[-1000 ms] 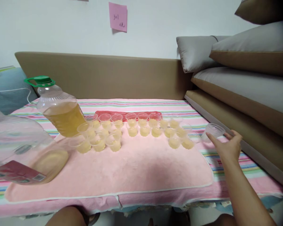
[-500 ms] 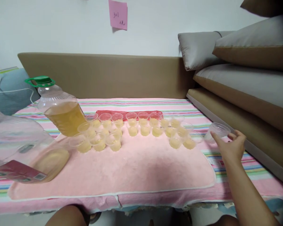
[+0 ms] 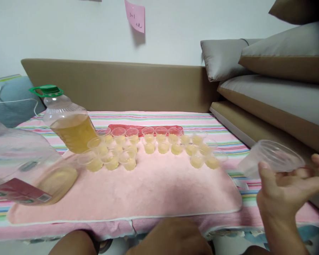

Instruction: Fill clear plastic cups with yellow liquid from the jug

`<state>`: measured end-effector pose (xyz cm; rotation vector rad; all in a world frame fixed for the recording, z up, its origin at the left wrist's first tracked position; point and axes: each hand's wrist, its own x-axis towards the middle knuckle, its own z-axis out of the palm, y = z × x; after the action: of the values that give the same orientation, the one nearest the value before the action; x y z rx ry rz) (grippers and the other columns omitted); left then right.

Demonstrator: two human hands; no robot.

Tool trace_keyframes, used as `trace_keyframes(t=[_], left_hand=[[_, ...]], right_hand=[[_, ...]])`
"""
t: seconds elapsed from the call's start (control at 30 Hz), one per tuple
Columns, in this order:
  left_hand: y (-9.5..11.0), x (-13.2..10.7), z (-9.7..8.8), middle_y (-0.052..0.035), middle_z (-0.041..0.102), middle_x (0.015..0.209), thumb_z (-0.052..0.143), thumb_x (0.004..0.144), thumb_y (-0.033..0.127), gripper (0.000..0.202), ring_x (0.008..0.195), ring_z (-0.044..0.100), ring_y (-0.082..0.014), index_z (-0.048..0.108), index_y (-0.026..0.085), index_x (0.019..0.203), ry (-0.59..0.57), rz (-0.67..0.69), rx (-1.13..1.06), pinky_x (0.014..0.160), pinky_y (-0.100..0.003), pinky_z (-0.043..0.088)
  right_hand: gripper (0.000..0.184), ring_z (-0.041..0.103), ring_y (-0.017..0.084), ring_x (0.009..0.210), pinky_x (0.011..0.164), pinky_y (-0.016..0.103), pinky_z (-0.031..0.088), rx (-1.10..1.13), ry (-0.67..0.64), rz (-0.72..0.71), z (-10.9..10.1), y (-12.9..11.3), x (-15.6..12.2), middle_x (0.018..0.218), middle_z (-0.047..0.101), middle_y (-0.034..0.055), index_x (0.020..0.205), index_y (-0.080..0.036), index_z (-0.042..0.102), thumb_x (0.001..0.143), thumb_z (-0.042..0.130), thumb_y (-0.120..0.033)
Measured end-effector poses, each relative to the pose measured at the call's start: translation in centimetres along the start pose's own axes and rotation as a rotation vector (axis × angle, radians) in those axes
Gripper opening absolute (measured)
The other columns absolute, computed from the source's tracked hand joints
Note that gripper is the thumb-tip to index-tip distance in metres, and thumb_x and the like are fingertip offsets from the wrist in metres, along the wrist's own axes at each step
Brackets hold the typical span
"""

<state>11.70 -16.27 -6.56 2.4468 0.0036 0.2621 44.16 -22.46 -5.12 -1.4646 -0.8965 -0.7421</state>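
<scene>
My right hand [image 3: 287, 184] is closed round a clear plastic cup [image 3: 272, 159] at the right side, above the striped cloth. The cup leans, its mouth turned to the right; whether it is one cup or a nested stack I cannot tell. At the bottom middle, what appears to be my left hand [image 3: 172, 237] comes in blurred, its fingers hidden. Several clear cups with pale yellow liquid stand on the pink mat in groups: a left group [image 3: 111, 161], a middle one [image 3: 163, 147] and a right one [image 3: 197, 161].
A large green-capped jug [image 3: 74, 131] partly filled with yellow liquid stands at the left. Nearer is a second clear jug [image 3: 21, 163] with little liquid. Behind the cups lies a red plastic wrapper [image 3: 138, 128]. Stacked cushions [image 3: 276, 94] border the right side of the pink mat [image 3: 149, 191].
My right hand has moved nearer to me and to the right, lifting and tilting the clear cup. What appears to be my left hand has come up into the bottom middle of the view.
</scene>
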Motion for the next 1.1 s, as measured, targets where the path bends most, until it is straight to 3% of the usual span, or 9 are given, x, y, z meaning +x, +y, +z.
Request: trace_keyframes(t=[0.07,0.17,0.27,0.37,0.5,0.73,1.1], left_hand=[[-0.2,-0.4,-1.7,-0.0040,0.067,0.106,0.057,0.104,0.048,0.026,0.097,0.063,-0.0177,0.059,0.025,0.115,0.254,-0.107,-0.114,0.086,-0.030,0.052],[-0.5,-1.0,-3.7,-0.0045,0.060,0.115,0.065,0.099,0.043,0.030,0.101,0.058,-0.0200,0.052,0.029,0.123,0.648,-0.203,-0.209,0.086,-0.033,0.050],[-1.1,-1.2,-4.3,-0.0050,0.052,0.133,0.073,0.094,0.045,0.050,0.117,0.053,-0.0234,0.045,0.035,0.134,0.812,-0.236,-0.211,0.099,-0.040,0.048],[-1.8,-1.2,-4.0,-0.0047,0.045,0.144,0.082,0.086,0.051,0.071,0.133,0.047,-0.0281,0.037,0.039,0.141,0.854,-0.291,-0.251,0.109,-0.049,0.044],[-2.1,-1.2,-3.8,-0.0040,0.043,0.145,0.086,0.080,0.052,0.082,0.138,0.045,-0.0304,0.033,0.041,0.142,0.855,-0.335,-0.236,0.114,-0.056,0.041],[-2.1,-1.2,-4.1,-0.0043,0.040,0.141,0.086,0.080,0.041,0.080,0.135,0.045,-0.0292,0.031,0.037,0.138,0.812,-0.401,-0.139,0.116,-0.057,0.041],[-2.1,-0.9,-4.0,-0.0047,0.041,0.130,0.079,0.080,0.036,0.071,0.127,0.045,-0.0294,0.031,0.034,0.133,0.779,-0.487,-0.112,0.114,-0.061,0.038]], right_hand=[[0.084,0.058,0.030,0.109,0.094,0.048,0.051,0.346,-0.019,-0.164,1.3,-3.3,-1.2,0.140,0.036,0.0170,0.136,-0.022,0.036,0.075,0.086,-0.048],[0.079,0.057,0.031,0.116,0.102,0.052,0.047,0.567,-0.185,0.044,3.1,-8.3,-3.9,0.127,0.049,0.0151,0.140,-0.018,0.034,0.082,0.084,-0.035],[0.081,0.053,0.032,0.122,0.108,0.057,0.042,0.635,-0.356,0.107,4.2,-11.6,-7.0,0.133,0.047,0.0182,0.147,-0.017,0.030,0.087,0.082,-0.028],[0.081,0.050,0.034,0.126,0.107,0.056,0.040,0.670,-0.468,0.057,4.5,-12.8,-9.2,0.136,0.044,0.0183,0.152,-0.019,0.030,0.090,0.081,-0.026],[0.073,0.050,0.035,0.121,0.102,0.054,0.042,0.659,-0.547,-0.006,4.6,-12.9,-10.2,0.133,0.046,0.0170,0.148,-0.016,0.040,0.093,0.082,-0.037],[0.062,0.047,0.035,0.125,0.104,0.057,0.041,0.621,-0.604,-0.120,4.6,-12.7,-10.4,0.137,0.046,0.0156,0.141,-0.019,0.040,0.093,0.080,-0.021],[0.054,0.047,0.036,0.126,0.102,0.058,0.042,0.581,-0.618,-0.152,4.6,-12.5,-10.6,0.139,0.047,0.0146,0.138,-0.019,0.044,0.093,0.075,-0.017]])
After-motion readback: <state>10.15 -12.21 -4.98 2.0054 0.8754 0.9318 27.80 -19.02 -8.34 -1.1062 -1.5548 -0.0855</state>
